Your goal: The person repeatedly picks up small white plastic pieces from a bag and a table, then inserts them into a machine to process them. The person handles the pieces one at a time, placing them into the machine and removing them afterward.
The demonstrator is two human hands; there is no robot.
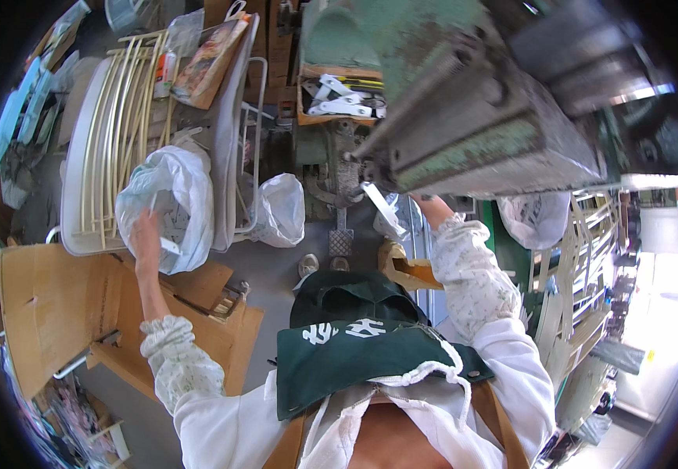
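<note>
My left hand [146,236] reaches over a white plastic bag [195,176] with its mouth spread wide, at the left. Its fingers look closed around a thin white strip at their tips. Another white strip [169,245] sticks out beside the hand, against the bag's near side. My right hand [434,209] is at the lower edge of a large green machine [487,148], its fingers mostly hidden. Just left of it, a white flat bar [381,205] slants down from the machine's tool area. I cannot make out whether the right fingers touch it.
A wooden box [304,111] of white flat parts sits on the machine. Below is a metal foot pedal [341,241]. Around me stand a second white bag [280,209], an open cardboard box [65,305], gold-coloured rods [124,133] and, at the right, a rack of pale bars [581,266].
</note>
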